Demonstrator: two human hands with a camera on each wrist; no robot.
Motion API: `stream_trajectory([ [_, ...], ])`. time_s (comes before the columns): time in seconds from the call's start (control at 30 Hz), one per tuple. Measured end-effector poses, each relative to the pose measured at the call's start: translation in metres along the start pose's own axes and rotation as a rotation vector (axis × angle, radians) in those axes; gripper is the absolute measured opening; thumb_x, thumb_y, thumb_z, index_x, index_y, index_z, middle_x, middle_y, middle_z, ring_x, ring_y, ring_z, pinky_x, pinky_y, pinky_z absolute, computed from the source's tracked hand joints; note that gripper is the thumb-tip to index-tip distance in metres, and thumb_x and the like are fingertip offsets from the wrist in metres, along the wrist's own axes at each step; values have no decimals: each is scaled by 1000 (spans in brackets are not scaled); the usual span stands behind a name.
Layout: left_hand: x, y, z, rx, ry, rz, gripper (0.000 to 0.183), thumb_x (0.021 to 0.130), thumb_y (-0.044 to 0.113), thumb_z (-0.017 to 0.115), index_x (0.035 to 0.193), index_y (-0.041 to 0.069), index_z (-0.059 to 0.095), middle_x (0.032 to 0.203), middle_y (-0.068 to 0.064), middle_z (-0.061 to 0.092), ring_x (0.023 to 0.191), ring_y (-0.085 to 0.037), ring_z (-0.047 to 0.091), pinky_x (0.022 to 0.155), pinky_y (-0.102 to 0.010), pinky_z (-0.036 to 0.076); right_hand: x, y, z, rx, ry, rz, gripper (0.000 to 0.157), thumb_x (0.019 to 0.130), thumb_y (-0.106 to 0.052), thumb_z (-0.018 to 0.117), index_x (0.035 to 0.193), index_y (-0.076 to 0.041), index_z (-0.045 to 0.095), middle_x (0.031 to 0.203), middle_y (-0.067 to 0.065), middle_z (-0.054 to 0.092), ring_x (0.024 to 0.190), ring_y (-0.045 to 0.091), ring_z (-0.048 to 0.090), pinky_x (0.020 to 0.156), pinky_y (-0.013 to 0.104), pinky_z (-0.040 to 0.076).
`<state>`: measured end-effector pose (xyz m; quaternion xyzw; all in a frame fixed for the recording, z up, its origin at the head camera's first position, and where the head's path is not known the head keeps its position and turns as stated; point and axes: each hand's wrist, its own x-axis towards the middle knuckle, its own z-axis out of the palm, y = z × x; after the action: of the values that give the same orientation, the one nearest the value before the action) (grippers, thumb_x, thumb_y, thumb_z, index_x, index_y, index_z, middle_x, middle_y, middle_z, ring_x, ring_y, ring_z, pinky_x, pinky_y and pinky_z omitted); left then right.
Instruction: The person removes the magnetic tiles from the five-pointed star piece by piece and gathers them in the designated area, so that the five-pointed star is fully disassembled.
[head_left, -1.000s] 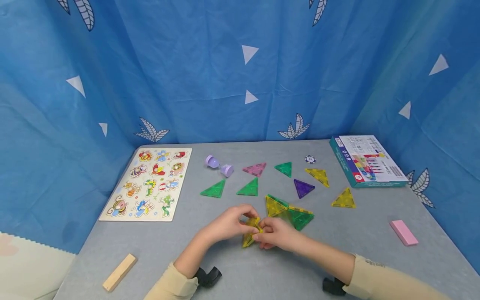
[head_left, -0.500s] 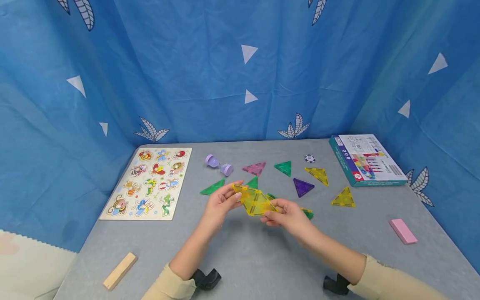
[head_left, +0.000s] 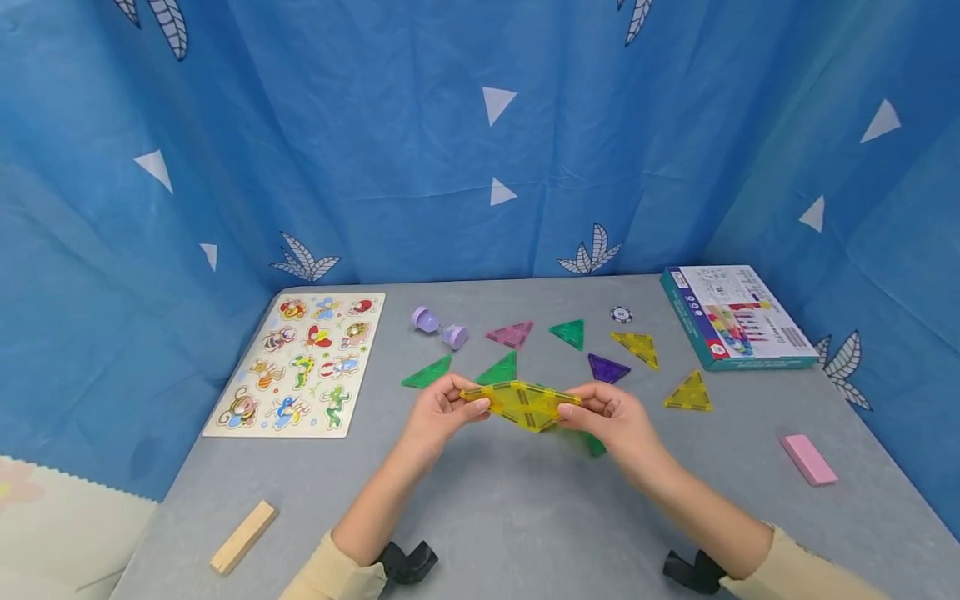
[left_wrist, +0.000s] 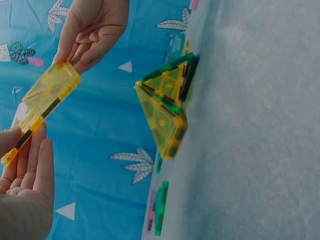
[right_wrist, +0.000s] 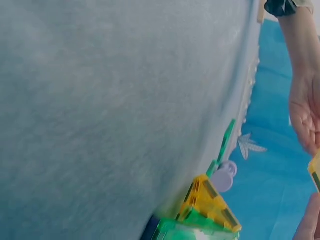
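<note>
Joined yellow triangular magnetic tiles point(head_left: 525, 406) are raised above the table, stretched between both hands. My left hand point(head_left: 435, 421) pinches their left end between thumb and fingers. At the right end, my right hand point(head_left: 621, 425) pinches them the same way. The left wrist view shows the yellow piece point(left_wrist: 50, 95) tilted, with a hand at each end. Behind it stands a built shape of yellow and green tiles point(left_wrist: 165, 105), mostly hidden in the head view, where a green corner point(head_left: 594, 444) shows. The right wrist view catches this shape point(right_wrist: 207, 205) at its bottom edge.
Loose tiles lie farther back: green point(head_left: 498, 369), pink point(head_left: 512, 334), purple point(head_left: 607, 368) and yellow point(head_left: 688, 392). Around them are purple cups point(head_left: 426, 320), a puzzle board point(head_left: 300, 367), a box point(head_left: 738, 317), a poker chip point(head_left: 621, 314), a wooden block point(head_left: 243, 537) and a pink block point(head_left: 808, 459).
Both hands have lifted the yellow tiles off the table and spread apart, unfolding them into a wider strip. In the last half second the strip tipped flatter and the right hand moved right.
</note>
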<state>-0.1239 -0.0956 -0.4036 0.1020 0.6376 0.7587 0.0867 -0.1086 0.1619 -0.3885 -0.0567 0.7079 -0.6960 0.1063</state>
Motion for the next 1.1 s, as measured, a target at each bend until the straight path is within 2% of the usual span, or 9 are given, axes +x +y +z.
stream_trajectory([
  [0.1, -2, 2, -2, -15, 25, 18, 17, 85, 6, 67, 96, 1, 54, 92, -7, 66, 86, -22, 66, 81, -39, 52, -2, 1, -12, 17, 21, -54, 27, 88, -18, 66, 104, 3, 59, 95, 9, 69, 86, 25, 66, 78, 35, 53],
  [0.17, -4, 4, -11, -32, 83, 22, 18, 86, 6, 66, 97, 1, 53, 91, -7, 66, 85, -21, 66, 80, -38, 53, -3, 0, -24, 53, 44, -74, 22, 90, -16, 63, 103, 1, 59, 91, 7, 69, 81, 20, 66, 77, 35, 53],
  [0.27, -9, 5, -33, -1, 181, 13, 23, 86, 5, 65, 104, -1, 52, 91, -6, 65, 82, -18, 66, 77, -35, 53, -3, -2, -53, 106, 88, -95, 15, 92, -13, 59, 102, -2, 60, 88, 4, 68, 78, 16, 66, 75, 30, 54],
  [0.33, -14, 5, -52, 89, 225, -11, 30, 86, 6, 66, 111, -3, 51, 91, -7, 65, 80, -18, 66, 75, -34, 54, -5, -4, -78, 105, 114, -74, 13, 93, -14, 57, 103, -5, 60, 89, 2, 68, 77, 14, 65, 73, 25, 53],
  [0.47, -25, 0, -86, 327, 244, -114, 35, 87, 10, 66, 118, -3, 54, 92, -12, 64, 81, -21, 66, 75, -36, 54, -11, 0, -129, -64, 134, 39, 24, 94, -21, 56, 110, -3, 56, 91, -3, 67, 79, 11, 64, 72, 23, 53],
  [0.63, -33, -11, -113, 446, 200, -263, 35, 89, 13, 64, 119, -3, 55, 93, -14, 63, 83, -19, 65, 74, -32, 54, -22, 18, -174, -342, 56, 217, 50, 96, -29, 52, 123, 12, 44, 94, -1, 64, 80, 13, 62, 75, 29, 54],
  [0.87, -34, -19, -125, 479, 138, -315, 35, 90, 10, 62, 118, -8, 53, 91, -13, 62, 81, -17, 63, 71, -28, 54, -26, 37, -196, -363, -136, 368, 45, 98, -24, 50, 119, 15, 44, 91, 6, 60, 76, 15, 59, 71, 28, 53],
  [0.97, -33, -21, -125, 497, 165, -322, 34, 89, 9, 63, 116, -8, 54, 92, -13, 63, 80, -15, 63, 70, -27, 54, -25, 41, -198, -364, -175, 392, 42, 98, -23, 49, 117, 14, 45, 88, 6, 59, 74, 15, 58, 69, 26, 52],
  [1.1, -31, -24, -127, 532, 250, -321, 32, 87, 8, 64, 113, -8, 54, 95, -14, 62, 78, -12, 63, 69, -25, 54, -23, 43, -198, -392, -152, 402, 45, 97, -24, 51, 121, 15, 44, 88, 5, 58, 73, 14, 57, 68, 25, 52],
])
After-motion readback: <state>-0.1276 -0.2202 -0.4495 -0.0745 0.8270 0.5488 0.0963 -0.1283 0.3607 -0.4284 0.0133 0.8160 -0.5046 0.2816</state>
